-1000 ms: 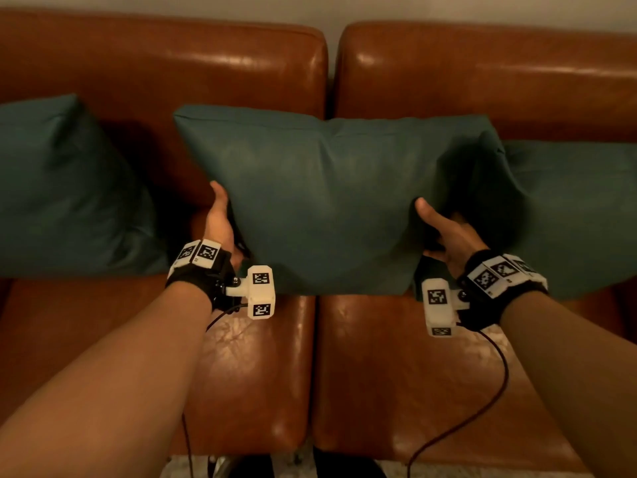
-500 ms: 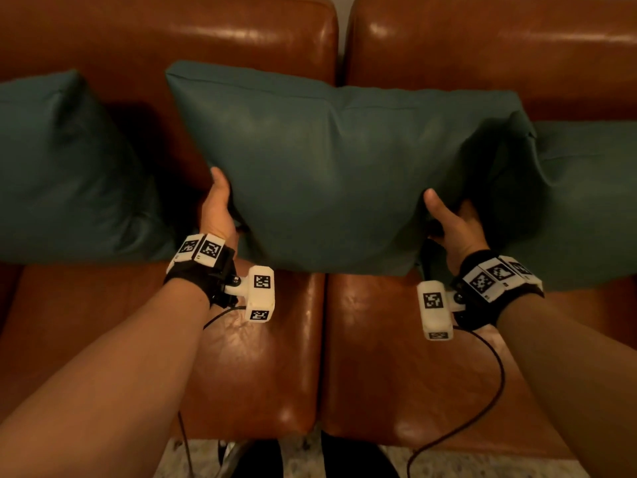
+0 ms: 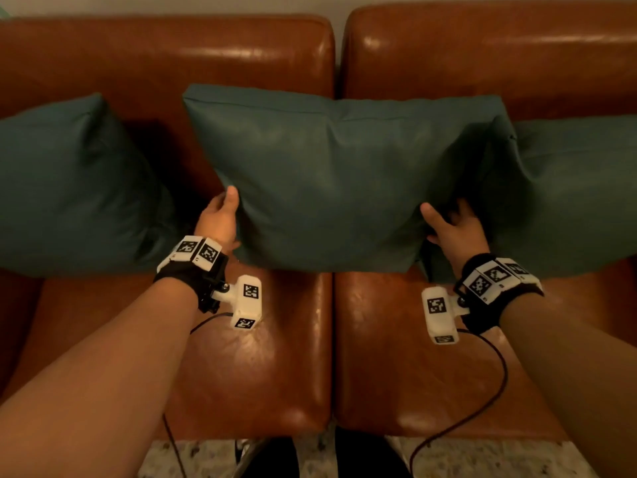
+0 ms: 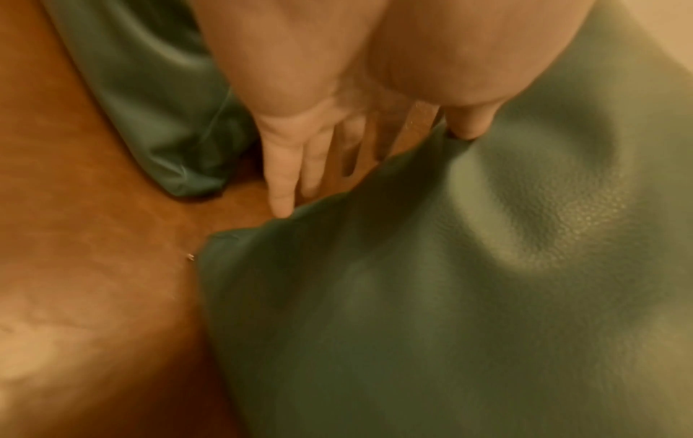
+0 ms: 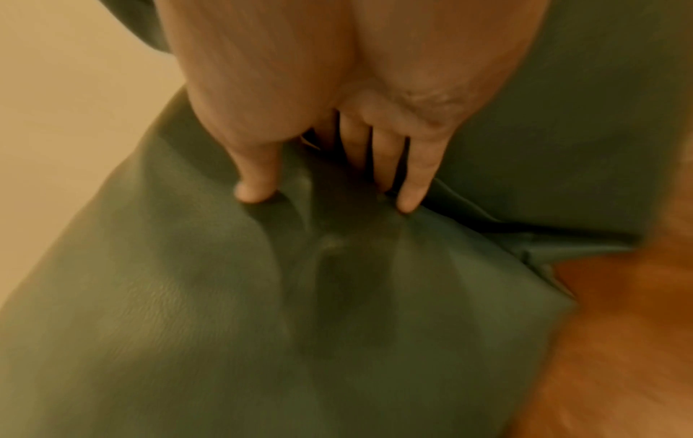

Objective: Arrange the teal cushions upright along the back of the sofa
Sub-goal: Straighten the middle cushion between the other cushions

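Three teal cushions stand against the back of a brown leather sofa. The middle cushion leans upright across the gap between the two backrests. My left hand grips its lower left edge; in the left wrist view the thumb presses the front of the middle cushion while the fingers reach behind it. My right hand pinches its lower right edge, and the right wrist view shows a fold of the cushion gathered between thumb and fingers. The left cushion and right cushion stand untouched.
The seat has two leather pads split by a seam at the centre. Black cables trail from the wrist cameras over the seat's front edge. Speckled floor shows below the sofa. The right cushion overlaps the middle one's right edge.
Both hands kept their hold while the middle cushion went back toward the backrest; its bottom edge now lines up with the neighbouring cushions. The head camera also tilted.
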`<state>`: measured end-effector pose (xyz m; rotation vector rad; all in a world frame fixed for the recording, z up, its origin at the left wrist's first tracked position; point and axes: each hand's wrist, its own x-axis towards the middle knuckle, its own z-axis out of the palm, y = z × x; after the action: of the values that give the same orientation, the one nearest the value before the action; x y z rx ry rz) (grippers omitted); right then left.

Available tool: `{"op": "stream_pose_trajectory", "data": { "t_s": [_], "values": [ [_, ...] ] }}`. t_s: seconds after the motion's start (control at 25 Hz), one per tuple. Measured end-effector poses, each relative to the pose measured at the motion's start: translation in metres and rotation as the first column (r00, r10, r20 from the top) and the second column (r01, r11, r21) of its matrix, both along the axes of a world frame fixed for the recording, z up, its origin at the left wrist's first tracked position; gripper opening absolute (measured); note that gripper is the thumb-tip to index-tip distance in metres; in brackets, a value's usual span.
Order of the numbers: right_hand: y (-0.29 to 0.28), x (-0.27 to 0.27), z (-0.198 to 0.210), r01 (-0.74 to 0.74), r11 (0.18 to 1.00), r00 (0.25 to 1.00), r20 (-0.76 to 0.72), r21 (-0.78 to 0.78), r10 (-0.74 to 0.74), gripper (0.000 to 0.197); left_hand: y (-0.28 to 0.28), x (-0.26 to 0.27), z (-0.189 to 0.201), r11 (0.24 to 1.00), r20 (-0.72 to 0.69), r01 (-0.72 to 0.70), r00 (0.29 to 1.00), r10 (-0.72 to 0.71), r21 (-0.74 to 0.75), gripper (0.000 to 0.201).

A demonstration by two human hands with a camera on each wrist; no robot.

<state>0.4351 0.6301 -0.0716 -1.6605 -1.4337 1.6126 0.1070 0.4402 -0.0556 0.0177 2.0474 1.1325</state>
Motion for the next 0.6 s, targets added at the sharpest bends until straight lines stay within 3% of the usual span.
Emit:
{"op": "stream_pose_trajectory", "data": {
  "t_s": [0.12,0.2,0.28,0.4,0.52,0.6],
  "values": [
    [-0.027,0.018,-0.003,0.051,0.997,0.998,0.027,-0.064,-0.049,0.057,-0.029,0.009,0.001,0.997,-0.147,-0.019,0.989,0.008,-0.074,0.038],
    [-0.044,0.034,-0.005,0.042,0.994,0.994,0.103,-0.099,-0.031,0.033,-0.042,0.027,0.0,0.992,-0.125,0.015,0.992,-0.03,-0.124,0.02],
    [-0.057,0.053,-0.003,0.026,0.993,0.986,0.164,-0.113,-0.007,0.019,-0.043,0.052,-0.002,0.98,-0.076,0.128,0.987,-0.141,-0.155,0.017],
    [-0.066,0.083,0.009,0.036,0.998,0.967,0.254,-0.047,-0.023,0.021,-0.019,0.097,0.001,0.94,-0.06,0.32,0.943,-0.328,-0.116,0.026],
    [-0.06,0.125,0.021,0.078,0.997,0.958,0.278,-0.022,-0.069,0.015,0.016,0.155,0.009,0.915,-0.021,0.403,0.915,-0.404,-0.027,0.029],
    [-0.042,0.163,0.022,0.127,0.992,0.94,0.32,0.005,-0.122,0.038,0.044,0.196,0.01,0.9,0.052,0.435,0.899,-0.436,0.024,0.026]
  ]
}}
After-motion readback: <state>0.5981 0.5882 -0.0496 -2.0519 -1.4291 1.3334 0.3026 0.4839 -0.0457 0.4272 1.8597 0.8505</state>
